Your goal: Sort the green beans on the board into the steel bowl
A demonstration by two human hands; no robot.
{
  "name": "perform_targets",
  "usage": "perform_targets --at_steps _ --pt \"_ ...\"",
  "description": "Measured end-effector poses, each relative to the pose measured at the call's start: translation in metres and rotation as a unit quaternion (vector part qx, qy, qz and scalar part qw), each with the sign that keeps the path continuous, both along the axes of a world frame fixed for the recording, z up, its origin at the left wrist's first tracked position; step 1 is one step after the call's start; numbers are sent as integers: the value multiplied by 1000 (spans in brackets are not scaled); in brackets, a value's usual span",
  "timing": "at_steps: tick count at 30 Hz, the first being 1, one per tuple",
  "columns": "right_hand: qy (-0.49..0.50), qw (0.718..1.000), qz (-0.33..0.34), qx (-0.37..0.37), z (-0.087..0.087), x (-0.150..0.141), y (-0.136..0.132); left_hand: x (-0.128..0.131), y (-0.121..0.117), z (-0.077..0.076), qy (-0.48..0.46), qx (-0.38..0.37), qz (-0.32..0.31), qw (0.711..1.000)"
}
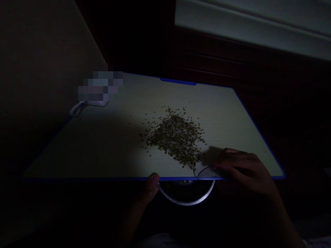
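Observation:
A loose pile of small greenish-brown seeds lies spread on a pale, blue-edged table. Below the table's front edge is a metal bowl, partly hidden under it. My left hand is at that edge beside the bowl's rim, thumb up and fingers curled out of sight, seemingly gripping the bowl. On the tabletop, right of the seeds, my right hand has its fingers drawn together. Their tips meet a thin curved flap at the front edge, perhaps lifted table covering; what they pinch is unclear.
A blurred-out pale object with a strap or cord lies at the table's back left corner. A wall rises on the left. Dark wooden furniture stands behind the table, with a pale ledge above. The light is dim.

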State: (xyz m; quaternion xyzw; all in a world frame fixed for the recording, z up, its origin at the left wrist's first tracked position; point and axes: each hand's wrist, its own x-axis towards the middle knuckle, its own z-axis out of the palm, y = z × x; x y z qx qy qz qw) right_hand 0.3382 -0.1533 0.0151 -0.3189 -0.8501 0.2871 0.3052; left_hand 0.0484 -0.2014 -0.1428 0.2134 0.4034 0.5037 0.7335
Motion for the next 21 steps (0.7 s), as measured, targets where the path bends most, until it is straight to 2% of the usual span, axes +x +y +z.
perform_targets --at_steps 6,10,13,15,21 --pt "-23 998 -50 16 -3 1 0 -2 -3 -6 -22 4 -15 1000" --pt "-21 995 -97 -9 -5 2 -2 -3 -3 -11 -11 -9 0 1000" --pt "-10 991 -135 -12 -5 2 -4 -3 -2 -10 13 -7 15 1000" --pt "1 991 -132 -6 -4 2 -5 -2 -1 -5 19 -3 17 1000" --pt "-20 998 -63 2 -3 2 -2 0 0 0 10 -6 14 1000"
